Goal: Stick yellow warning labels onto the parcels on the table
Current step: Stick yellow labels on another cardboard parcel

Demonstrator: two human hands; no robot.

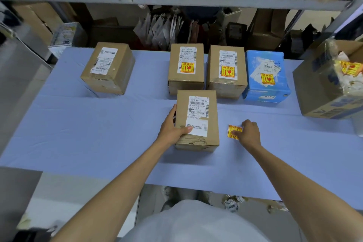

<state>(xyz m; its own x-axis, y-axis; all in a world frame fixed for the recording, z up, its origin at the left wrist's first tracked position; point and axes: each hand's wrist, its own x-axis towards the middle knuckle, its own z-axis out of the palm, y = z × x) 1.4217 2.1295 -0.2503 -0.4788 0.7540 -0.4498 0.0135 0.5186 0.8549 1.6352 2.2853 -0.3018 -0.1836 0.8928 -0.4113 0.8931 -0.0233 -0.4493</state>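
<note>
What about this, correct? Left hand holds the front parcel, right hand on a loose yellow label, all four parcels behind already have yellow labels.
Only three: the head view shows yellow labels on two brown parcels and the blue parcel; the far-left parcel has only a white label. Left hand on front parcel, right hand on loose yellow label: correct.

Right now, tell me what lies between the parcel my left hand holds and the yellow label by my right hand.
Nothing: in the head view, only bare blue table cover separates the near parcel from the yellow warning label.
</note>
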